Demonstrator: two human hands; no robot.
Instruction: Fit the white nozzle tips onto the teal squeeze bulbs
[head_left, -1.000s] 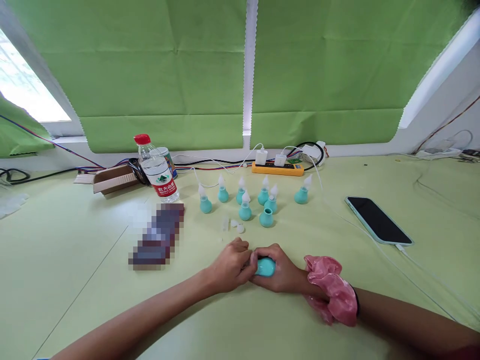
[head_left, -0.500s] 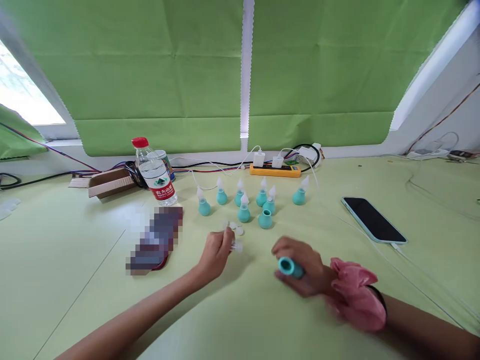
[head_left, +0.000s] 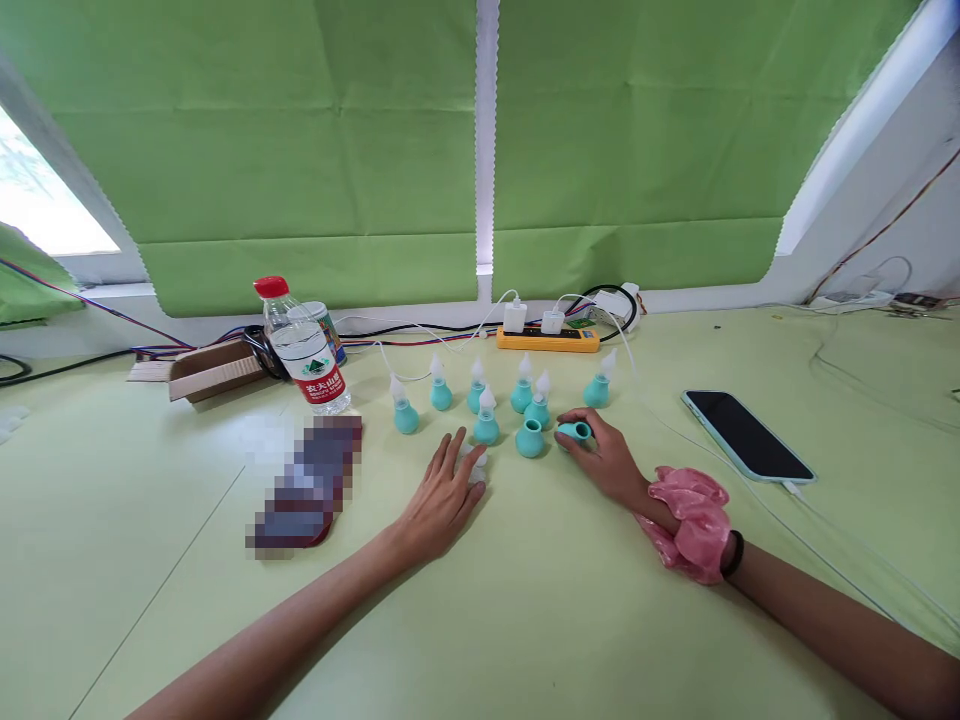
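My left hand [head_left: 442, 500] lies palm down with its fingers spread, partly over some small clear plastic pieces [head_left: 478, 468]. My right hand [head_left: 604, 455] grips a teal rubber bulb [head_left: 575, 431] between thumb and fingers, at the table surface with its round opening tilted up. Just left of it stands another teal bulb [head_left: 530, 440], upright and open at the top. Behind the hands stand several teal bulbs fitted with clear pointed nozzles, among them a nozzled bulb [head_left: 487, 425] close to my left fingertips.
A water bottle [head_left: 307, 355] stands at the left by a cardboard box [head_left: 217, 370]; a pixelated dark object [head_left: 307, 485] lies in front. An orange power strip [head_left: 547, 340] sits by the wall. At the right a phone [head_left: 746, 435] is attached to a white cable.
My left hand has opened from its pinch on a clear piece and spread flat. My right hand has moved forward, bringing the teal bulb to the table beside the open one.
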